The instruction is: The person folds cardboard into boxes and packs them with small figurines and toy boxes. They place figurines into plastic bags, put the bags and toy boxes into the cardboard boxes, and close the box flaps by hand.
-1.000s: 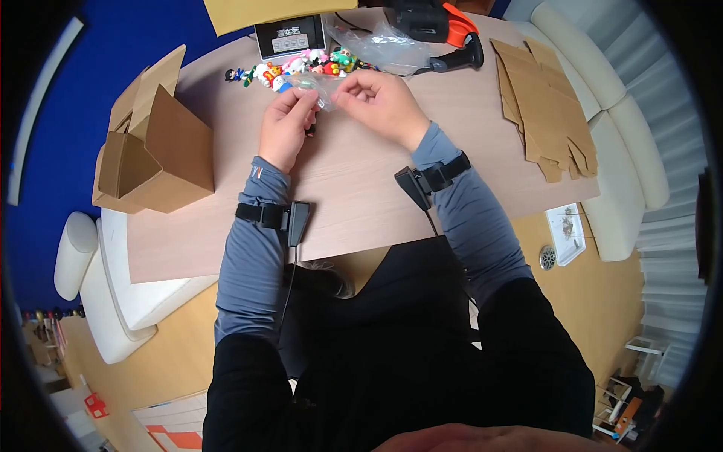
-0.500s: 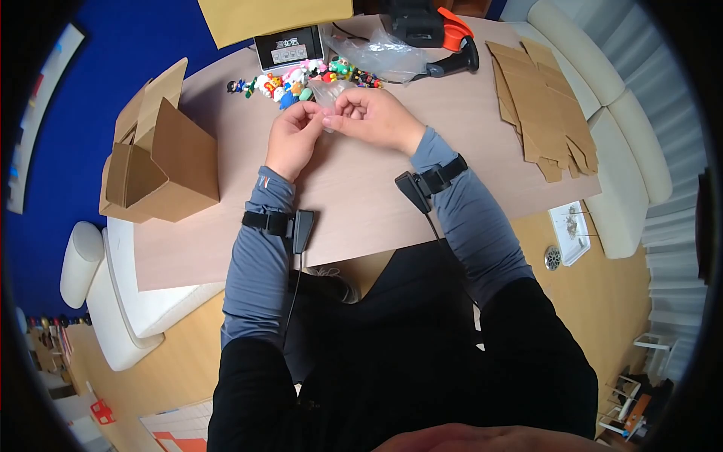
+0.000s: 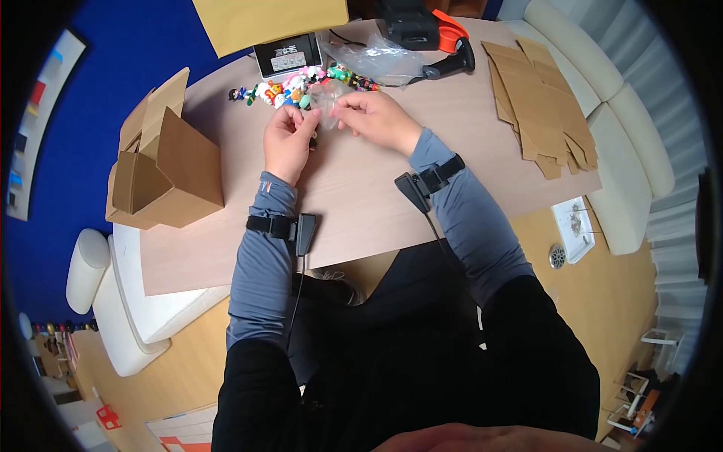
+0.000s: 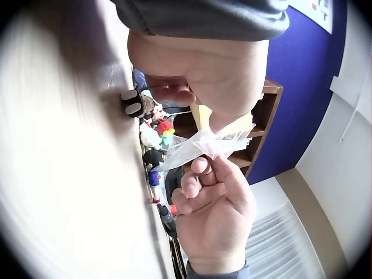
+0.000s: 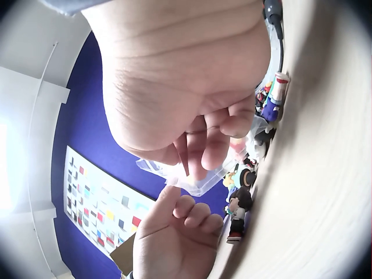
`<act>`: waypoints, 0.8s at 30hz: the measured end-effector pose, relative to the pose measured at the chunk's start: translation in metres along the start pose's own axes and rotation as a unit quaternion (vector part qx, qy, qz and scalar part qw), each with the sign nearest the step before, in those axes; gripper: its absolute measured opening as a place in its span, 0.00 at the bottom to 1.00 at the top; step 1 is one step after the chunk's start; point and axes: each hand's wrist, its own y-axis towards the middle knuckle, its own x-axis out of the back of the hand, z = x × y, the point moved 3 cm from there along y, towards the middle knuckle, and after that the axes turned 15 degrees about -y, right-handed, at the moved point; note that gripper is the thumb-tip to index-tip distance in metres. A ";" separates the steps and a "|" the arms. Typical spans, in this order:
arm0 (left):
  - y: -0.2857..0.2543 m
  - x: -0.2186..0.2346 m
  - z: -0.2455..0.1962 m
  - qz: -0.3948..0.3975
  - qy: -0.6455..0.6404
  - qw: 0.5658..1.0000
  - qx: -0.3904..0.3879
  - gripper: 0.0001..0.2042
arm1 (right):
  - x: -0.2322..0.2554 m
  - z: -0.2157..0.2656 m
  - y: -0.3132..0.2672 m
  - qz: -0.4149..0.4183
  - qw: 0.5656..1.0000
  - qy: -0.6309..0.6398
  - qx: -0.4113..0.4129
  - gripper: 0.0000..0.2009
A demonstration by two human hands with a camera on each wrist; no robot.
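Observation:
Between both hands is a small clear plastic bag (image 3: 329, 99), its film crinkled and see-through. My left hand (image 3: 287, 147) pinches one side of its edge between thumb and forefinger. From the opposite side my right hand (image 3: 380, 123) pinches the film, with the other fingers curled in, as the left wrist view shows. Just beyond the hands lies a cluster of small colourful toy figurines (image 3: 270, 92) on the table. One dark-footed figurine (image 4: 135, 103) lies near my left hand, mostly covered by it in the head view.
An open cardboard box (image 3: 181, 177) stands at the left of the table (image 3: 361, 203). Flattened cardboard (image 3: 538, 105) lies at the right. Towards the back are a larger clear plastic bag (image 3: 380, 59), a black handheld device (image 3: 454, 62), a boxed screen (image 3: 288, 56) and a yellow panel (image 3: 271, 22).
The hands, apart a second ago, met at the small bag half a second ago and are now slightly apart again, the film spread between them. The head view has shifted a little.

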 end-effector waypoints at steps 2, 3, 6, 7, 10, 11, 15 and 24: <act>-0.002 -0.001 -0.003 0.010 0.024 1.000 -0.010 0.06 | -0.001 -0.001 0.000 0.007 0.999 -0.012 0.029 0.08; -0.003 -0.004 -0.005 0.009 0.025 1.000 -0.010 0.06 | -0.003 -0.003 0.001 0.007 0.999 -0.011 0.029 0.08; -0.004 -0.008 -0.006 0.010 0.034 0.999 0.028 0.06 | -0.005 0.002 0.000 -0.018 0.998 0.004 0.065 0.06; -0.004 -0.008 -0.006 0.022 0.030 0.998 0.047 0.07 | -0.003 0.003 -0.001 -0.013 0.999 -0.008 0.051 0.05; -0.006 -0.012 -0.008 0.053 0.026 0.996 0.065 0.08 | -0.002 0.001 0.000 -0.014 0.998 -0.038 0.049 0.05; -0.007 -0.013 -0.009 0.070 0.026 0.995 0.064 0.08 | -0.001 0.002 0.000 -0.019 0.996 -0.055 0.061 0.05; -0.008 -0.016 -0.009 0.072 0.060 0.995 0.030 0.08 | 0.000 0.004 -0.002 -0.039 0.994 -0.075 0.066 0.06; -0.008 -0.011 -0.005 0.095 0.043 0.994 0.041 0.08 | 0.002 0.019 -0.007 -0.020 0.992 -0.110 0.051 0.06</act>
